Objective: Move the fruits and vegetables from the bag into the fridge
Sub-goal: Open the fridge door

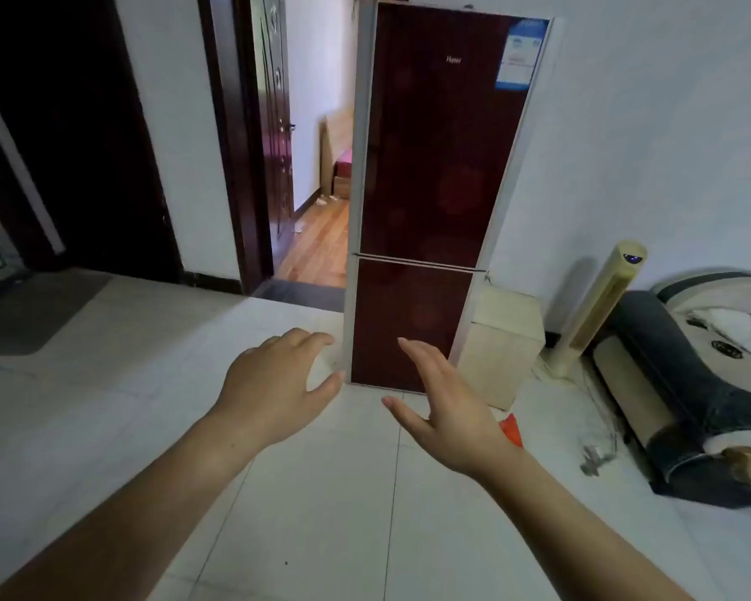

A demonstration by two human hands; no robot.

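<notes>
While both doors of the dark red fridge (430,167) stood closed, the left grip (274,388) and right grip (447,409) hung before its foot, fingers loose, holding nothing; an orange-red thing (510,427) lay near that foot, half hidden.

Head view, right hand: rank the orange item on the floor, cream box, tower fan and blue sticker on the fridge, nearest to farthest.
1. Orange item, on the floor just right of the right hand, partly hidden by the wrist.
2. Cream box, right of the fridge at its foot.
3. Tower fan, farther right by the wall.
4. Blue sticker, top right of the fridge door.
</notes>
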